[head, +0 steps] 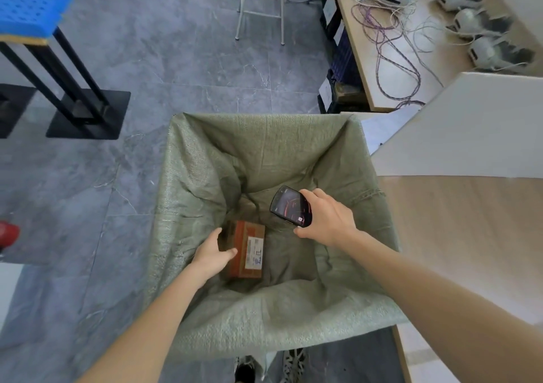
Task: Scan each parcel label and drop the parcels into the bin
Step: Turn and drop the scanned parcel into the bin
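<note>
A: What is taking up most of your view?

B: You are looking down into the square bin lined with green woven sacking (205, 159), which is standing on the grey marbled floor tiles (182, 68) just beside the pale wooden table (470, 235) at your right.

A: And beyond the bin?

B: A white metal stool with a woven seat (261, 3) is standing well behind it, and a long wooden bench (382, 68) at upper right is carrying tangled purple and white cables (390, 38) near grey rounded devices (482, 50).

A: Where is the parcel lying?

B: The brown cardboard parcel with a white printed label (245, 249) is lying flat on the sack's bottom, label facing up.

A: What are your hands doing?

B: Your left hand (213, 254) is hanging over the parcel's left edge with fingers spread and loose; you cannot tell whether it is touching the box. Your right hand (327, 216) is gripping the black handheld scanner (291, 206), fingers curled round its body, above the sack's right side.
</note>
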